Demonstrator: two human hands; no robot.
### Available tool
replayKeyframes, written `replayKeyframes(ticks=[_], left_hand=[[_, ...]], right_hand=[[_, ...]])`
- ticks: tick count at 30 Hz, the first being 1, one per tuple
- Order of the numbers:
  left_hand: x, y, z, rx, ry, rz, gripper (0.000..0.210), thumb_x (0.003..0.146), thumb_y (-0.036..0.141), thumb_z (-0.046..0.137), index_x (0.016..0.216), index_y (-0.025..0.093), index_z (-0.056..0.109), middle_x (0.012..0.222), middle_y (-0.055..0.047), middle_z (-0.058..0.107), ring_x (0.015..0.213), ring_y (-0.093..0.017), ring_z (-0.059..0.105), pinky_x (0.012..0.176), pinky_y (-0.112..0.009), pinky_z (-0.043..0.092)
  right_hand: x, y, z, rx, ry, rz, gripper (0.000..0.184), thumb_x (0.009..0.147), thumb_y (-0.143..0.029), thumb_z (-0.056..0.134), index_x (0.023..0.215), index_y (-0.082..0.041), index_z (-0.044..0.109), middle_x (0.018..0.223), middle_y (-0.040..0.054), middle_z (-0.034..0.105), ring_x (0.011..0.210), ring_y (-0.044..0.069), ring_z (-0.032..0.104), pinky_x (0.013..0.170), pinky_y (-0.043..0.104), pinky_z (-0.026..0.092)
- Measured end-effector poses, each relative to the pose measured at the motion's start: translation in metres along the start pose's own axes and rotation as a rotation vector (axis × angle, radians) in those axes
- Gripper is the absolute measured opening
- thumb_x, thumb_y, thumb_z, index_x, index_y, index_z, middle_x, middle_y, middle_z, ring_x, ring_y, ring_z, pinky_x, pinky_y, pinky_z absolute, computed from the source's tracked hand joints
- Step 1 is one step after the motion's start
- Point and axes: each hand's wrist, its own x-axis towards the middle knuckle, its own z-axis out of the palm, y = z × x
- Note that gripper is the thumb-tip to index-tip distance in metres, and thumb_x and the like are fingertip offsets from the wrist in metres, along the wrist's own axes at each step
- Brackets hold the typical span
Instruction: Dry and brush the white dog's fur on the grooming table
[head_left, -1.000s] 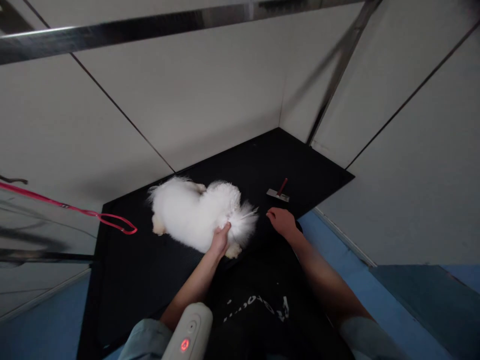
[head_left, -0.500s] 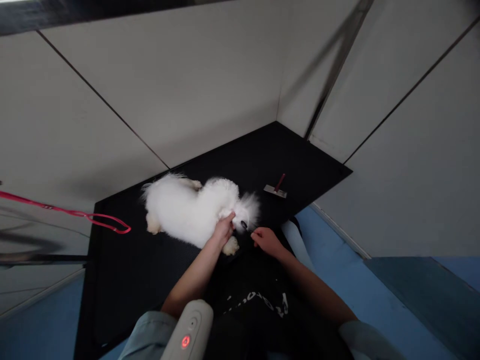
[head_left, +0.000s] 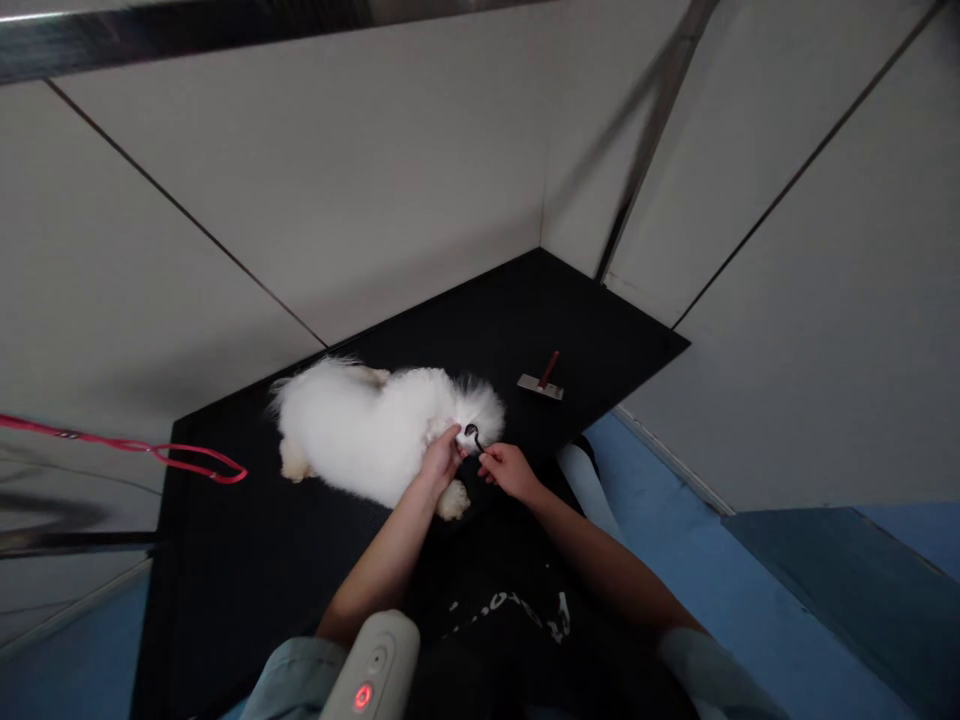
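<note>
A fluffy white dog lies on its side on a black table, its head towards the right. My left hand is closed on the side of the dog's head near the muzzle. Close to the head, my right hand is closed in a pinch. A thin black looped thing runs from its fingertips to the dog's face; its exact kind is too small to tell. One pale paw lies just below my left wrist.
A slicker brush with a reddish handle rests on the table beyond the dog's head. A red leash loop hangs over the left edge. Pale wall panels stand behind the table. A white device with a red light is near my left sleeve.
My right hand has moved left to the dog's face, and the black thing now stretches between its fingers and the head. My left hand keeps its hold. The view has shifted slightly.
</note>
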Motion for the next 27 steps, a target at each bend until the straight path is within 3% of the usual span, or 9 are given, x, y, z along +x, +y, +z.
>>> replayKeyframes(ticks=[3, 6, 9, 14, 16, 20, 22, 27], left_hand=[[0.004, -0.006, -0.006, -0.012, 0.028, 0.026, 0.024, 0.066, 0.024, 0.077, 0.082, 0.014, 0.063, 0.071, -0.001, 0.067, 0.058, -0.012, 0.061, 0.055, -0.023, 0.046], [0.006, -0.013, -0.013, 0.033, 0.083, 0.073, 0.025, 0.065, 0.025, 0.079, 0.083, 0.015, 0.066, 0.076, -0.001, 0.07, 0.067, -0.014, 0.065, 0.065, -0.024, 0.048], [0.004, -0.013, -0.014, 0.08, 0.123, 0.049, 0.022, 0.067, 0.024, 0.079, 0.084, 0.017, 0.068, 0.08, -0.003, 0.072, 0.074, -0.017, 0.068, 0.069, -0.026, 0.05], [-0.001, 0.002, -0.003, -0.034, 0.088, 0.137, 0.018, 0.075, 0.019, 0.072, 0.092, 0.019, 0.068, 0.096, -0.005, 0.075, 0.092, -0.02, 0.07, 0.078, -0.029, 0.055], [-0.002, 0.008, 0.001, -0.051, 0.079, 0.152, 0.019, 0.075, 0.017, 0.07, 0.094, 0.018, 0.067, 0.094, -0.004, 0.074, 0.09, -0.021, 0.07, 0.076, -0.031, 0.056], [-0.009, 0.014, 0.002, -0.085, 0.022, 0.108, 0.016, 0.076, 0.013, 0.067, 0.093, 0.013, 0.066, 0.085, -0.005, 0.073, 0.073, -0.017, 0.069, 0.062, -0.025, 0.055], [-0.013, 0.016, 0.002, -0.115, 0.0, 0.085, 0.012, 0.078, 0.012, 0.064, 0.09, 0.012, 0.065, 0.081, -0.005, 0.072, 0.064, -0.014, 0.066, 0.055, -0.022, 0.052], [-0.02, 0.025, 0.0, -0.163, -0.039, 0.061, 0.005, 0.083, 0.015, 0.06, 0.08, 0.011, 0.062, 0.07, -0.004, 0.068, 0.054, -0.011, 0.061, 0.05, -0.02, 0.049]], right_hand=[[-0.006, 0.004, -0.003, -0.109, -0.034, 0.013, 0.023, 0.092, -0.022, 0.05, 0.074, -0.015, 0.064, 0.067, 0.0025, 0.07, 0.051, 0.01, 0.06, 0.051, 0.02, 0.042], [-0.013, -0.009, -0.012, -0.308, -0.083, -0.002, 0.029, 0.091, -0.022, 0.05, 0.068, -0.016, 0.065, 0.062, 0.0022, 0.069, 0.05, 0.011, 0.059, 0.052, 0.021, 0.039], [-0.02, -0.025, -0.02, -0.556, -0.078, -0.083, 0.03, 0.09, -0.022, 0.05, 0.067, -0.017, 0.069, 0.069, 0.0052, 0.072, 0.062, 0.014, 0.064, 0.058, 0.023, 0.039], [-0.049, -0.019, -0.027, -0.86, -0.317, -0.056, 0.019, 0.08, -0.017, 0.059, 0.067, -0.018, 0.073, 0.077, 0.0087, 0.076, 0.074, 0.019, 0.068, 0.061, 0.025, 0.038], [-0.059, -0.015, -0.029, -0.801, -0.31, -0.039, 0.02, 0.081, -0.016, 0.059, 0.066, -0.017, 0.072, 0.073, 0.0075, 0.074, 0.069, 0.018, 0.067, 0.059, 0.024, 0.038], [-0.048, -0.026, -0.027, -0.412, 0.047, -0.163, 0.024, 0.093, -0.023, 0.05, 0.081, -0.019, 0.071, 0.077, 0.0034, 0.074, 0.07, 0.014, 0.066, 0.064, 0.022, 0.042], [-0.031, -0.034, -0.017, -0.26, 0.154, -0.219, 0.02, 0.092, -0.025, 0.052, 0.085, -0.019, 0.07, 0.079, 0.0028, 0.074, 0.074, 0.015, 0.066, 0.066, 0.022, 0.045], [-0.003, -0.032, 0.013, -0.07, 0.097, -0.275, 0.017, 0.09, -0.028, 0.056, 0.085, -0.02, 0.071, 0.076, 0.0021, 0.073, 0.073, 0.015, 0.067, 0.067, 0.023, 0.049]])
